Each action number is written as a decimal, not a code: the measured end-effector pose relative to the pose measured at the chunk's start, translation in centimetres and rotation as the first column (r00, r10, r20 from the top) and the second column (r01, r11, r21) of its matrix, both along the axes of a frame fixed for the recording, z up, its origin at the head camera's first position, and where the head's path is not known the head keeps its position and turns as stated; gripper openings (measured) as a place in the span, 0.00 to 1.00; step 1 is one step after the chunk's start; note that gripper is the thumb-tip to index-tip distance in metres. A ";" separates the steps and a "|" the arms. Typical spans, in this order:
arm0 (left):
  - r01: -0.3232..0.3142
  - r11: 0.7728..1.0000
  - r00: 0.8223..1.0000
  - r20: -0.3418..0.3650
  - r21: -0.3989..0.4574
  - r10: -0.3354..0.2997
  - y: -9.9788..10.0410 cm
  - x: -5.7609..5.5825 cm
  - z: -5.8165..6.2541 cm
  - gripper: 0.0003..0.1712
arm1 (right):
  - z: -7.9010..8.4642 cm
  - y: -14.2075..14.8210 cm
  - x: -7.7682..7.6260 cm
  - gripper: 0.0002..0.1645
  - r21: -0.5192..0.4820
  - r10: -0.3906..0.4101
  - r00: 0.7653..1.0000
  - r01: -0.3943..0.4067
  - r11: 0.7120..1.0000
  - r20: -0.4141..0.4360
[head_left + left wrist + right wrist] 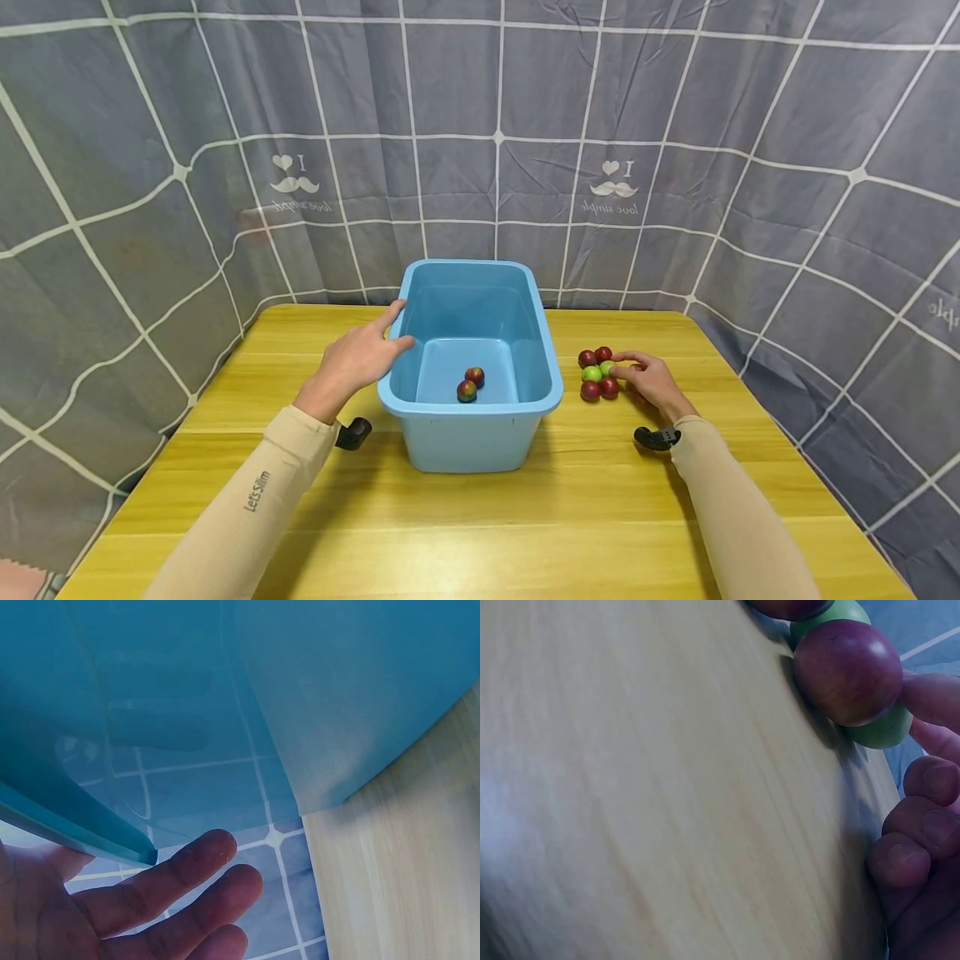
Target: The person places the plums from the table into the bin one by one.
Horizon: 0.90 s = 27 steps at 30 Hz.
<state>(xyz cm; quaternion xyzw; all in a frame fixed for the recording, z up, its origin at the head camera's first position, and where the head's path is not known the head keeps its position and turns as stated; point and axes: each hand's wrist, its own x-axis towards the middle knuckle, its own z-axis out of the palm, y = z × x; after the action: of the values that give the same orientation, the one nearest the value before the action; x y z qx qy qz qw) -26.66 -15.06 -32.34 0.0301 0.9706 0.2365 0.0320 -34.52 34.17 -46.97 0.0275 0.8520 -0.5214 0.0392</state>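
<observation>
A light blue plastic tub (471, 440) stands on the table with two red-and-green plum-like fruits (467, 391) on its floor. My left hand (362, 357) holds its left rim, thumb hooked over the edge and fingers outside, stretched beneath the rim (135, 851). Right of the tub lies a cluster of small round fruits: several dark red plums (590, 390) and two green fruits (592, 373). At the cluster's right side, my right hand (651, 383) pinches the right-hand green fruit (881, 731) with thumb and index finger; the other fingers are curled in.
Both hands work over a yellow wood-grain table (480, 533). A grey curtain with white grid lines (465, 100) hangs around its back and sides. Each wrist carries a black strap mount (657, 438).
</observation>
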 end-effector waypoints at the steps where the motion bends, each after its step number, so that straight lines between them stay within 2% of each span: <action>1: 0.000 1.000 1.000 0.000 0.000 0.000 0.0 0.0 0.0 0.44 | 0.0 0.0 0.0 0.30 0.007 0.001 1.000 -0.001 1.000 0.003; 18: -0.001 1.000 1.000 -0.004 0.009 0.001 0.0 0.1 -0.1 0.44 | 0.2 -0.1 0.0 0.34 0.094 0.013 1.000 -0.012 0.995 -0.001; 27: -0.001 1.000 1.000 -0.005 0.001 0.001 0.0 0.1 0.1 0.45 | 0.3 -0.1 0.1 0.32 0.073 -0.001 1.000 -0.001 0.997 0.023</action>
<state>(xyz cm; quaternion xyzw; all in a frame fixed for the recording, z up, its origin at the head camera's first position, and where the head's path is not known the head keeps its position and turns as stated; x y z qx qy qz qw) -26.51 -15.07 -32.28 0.0300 0.9706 0.2369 0.0296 -34.41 34.12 -46.66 0.0349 0.8700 -0.4894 0.0479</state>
